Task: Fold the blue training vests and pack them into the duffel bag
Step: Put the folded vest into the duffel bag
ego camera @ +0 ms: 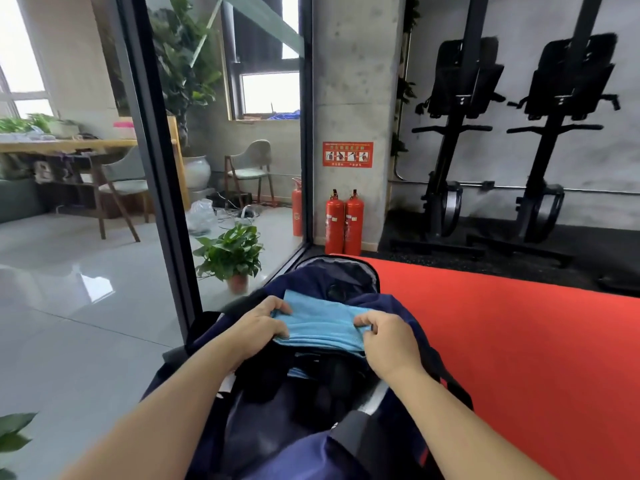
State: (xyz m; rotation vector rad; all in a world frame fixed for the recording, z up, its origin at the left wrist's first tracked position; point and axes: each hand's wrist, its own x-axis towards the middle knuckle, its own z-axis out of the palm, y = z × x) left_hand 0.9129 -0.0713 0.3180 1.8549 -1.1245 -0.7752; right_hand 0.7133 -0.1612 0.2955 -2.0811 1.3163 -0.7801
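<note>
Two hands meet over the open bag (pixel 398 303), which lies lengthwise away from the person along the left edge of a red mat (pixel 519 341). Between them is a folded light-blue vest (pixel 322 323), spread flat across the bag's mouth about midway along it, with the dark inside showing both beyond it and nearer. The left hand (pixel 258 323) has its grip closed on the vest's left edge, fingers curled over the top of the cloth. The right hand (pixel 389 344) has its grip closed on the right edge, pinching a small fold between thumb and curled fingers. A sliver of the same blue shows lower inside the bag, just under the held vest; what it is cannot be told. Just left of the bag rises a glass wall (pixel 156 133), and behind it a plant (pixel 232 252) stands on the grey floor (pixel 86 306). Two red extinguishers (pixel 343 223) stand by a concrete pillar past the bag's far end. Two black machines (pixel 502 133) stand against the far right wall.
</note>
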